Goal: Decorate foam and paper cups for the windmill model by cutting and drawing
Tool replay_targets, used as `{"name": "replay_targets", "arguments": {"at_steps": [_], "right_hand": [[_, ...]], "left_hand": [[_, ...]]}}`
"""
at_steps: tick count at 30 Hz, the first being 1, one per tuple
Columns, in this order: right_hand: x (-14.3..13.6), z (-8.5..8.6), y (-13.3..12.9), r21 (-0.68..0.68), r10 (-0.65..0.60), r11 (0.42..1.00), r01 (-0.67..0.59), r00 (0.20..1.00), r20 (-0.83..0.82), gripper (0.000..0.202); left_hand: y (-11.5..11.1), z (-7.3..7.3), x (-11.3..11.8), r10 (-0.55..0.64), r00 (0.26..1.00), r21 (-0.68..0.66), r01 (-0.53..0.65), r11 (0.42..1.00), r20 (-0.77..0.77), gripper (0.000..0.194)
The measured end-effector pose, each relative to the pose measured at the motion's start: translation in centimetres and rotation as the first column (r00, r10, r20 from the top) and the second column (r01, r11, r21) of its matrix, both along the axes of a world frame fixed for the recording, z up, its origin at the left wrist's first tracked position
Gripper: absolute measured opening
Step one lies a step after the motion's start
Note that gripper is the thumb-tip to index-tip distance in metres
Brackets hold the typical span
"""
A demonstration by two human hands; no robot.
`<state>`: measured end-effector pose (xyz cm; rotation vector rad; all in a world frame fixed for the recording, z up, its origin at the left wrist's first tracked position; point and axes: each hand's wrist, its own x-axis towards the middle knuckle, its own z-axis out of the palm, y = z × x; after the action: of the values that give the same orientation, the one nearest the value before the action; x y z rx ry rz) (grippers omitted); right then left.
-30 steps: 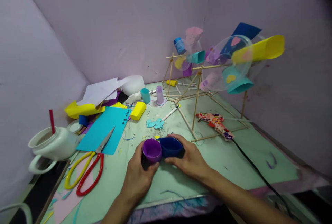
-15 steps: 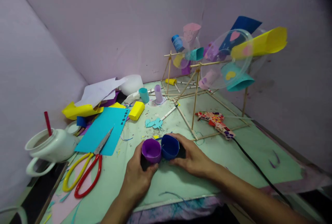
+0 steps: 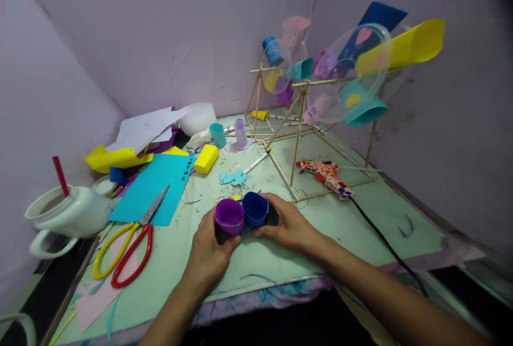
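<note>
Side by side near the front of the table stand a purple paper tube (image 3: 230, 218) and a dark blue paper tube (image 3: 255, 210), their open ends facing up. My left hand (image 3: 210, 250) curls round the left side of the purple tube, thumb at its near side. Round the right side of the blue tube, my right hand (image 3: 286, 223) is closed with its thumb in front. The two tubes look to be touching. Just beyond them lie light blue paper cut-outs (image 3: 233, 178) and a yellow paper tube (image 3: 206, 159).
Scissors (image 3: 138, 239) lie on a blue sheet (image 3: 152, 191) at left, beside a white teapot (image 3: 68, 218). A stick frame (image 3: 296, 143) with clear discs and paper tubes stands at right. Near it lies a patterned glue gun (image 3: 326, 175) with a black cord (image 3: 385, 244).
The camera view has shifted slightly, so the scene sits higher and a little left. Both hands still hold the two tubes, which now sit closer together.
</note>
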<state>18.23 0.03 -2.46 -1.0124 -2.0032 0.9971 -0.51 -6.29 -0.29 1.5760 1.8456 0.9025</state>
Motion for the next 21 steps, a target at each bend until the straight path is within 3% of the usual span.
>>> {"name": "replay_targets", "arguments": {"at_steps": [5,10,16,21], "right_hand": [[0.0,0.1,0.1,0.012,0.009,1.0,-0.008,1.0,-0.008,0.06],[0.2,-0.2,0.0,0.042,0.007,0.999,-0.007,1.0,-0.002,0.061],[1.1,-0.2,0.1,0.041,0.067,0.997,-0.067,0.998,0.013,0.086],[1.1,-0.2,0.1,0.029,0.098,0.995,-0.097,0.995,-0.011,0.082]], "left_hand": [[0.0,0.0,-0.1,0.006,0.997,0.006,-0.006,1.0,-0.082,0.054],[0.2,-0.6,-0.1,-0.022,0.978,0.112,0.046,0.993,-0.207,0.052],[-0.1,-0.5,-0.9,-0.086,0.991,0.056,0.092,0.994,-0.104,0.076],[-0.2,-0.4,-1.1,-0.113,0.992,0.053,0.115,0.992,-0.049,0.078]]}}
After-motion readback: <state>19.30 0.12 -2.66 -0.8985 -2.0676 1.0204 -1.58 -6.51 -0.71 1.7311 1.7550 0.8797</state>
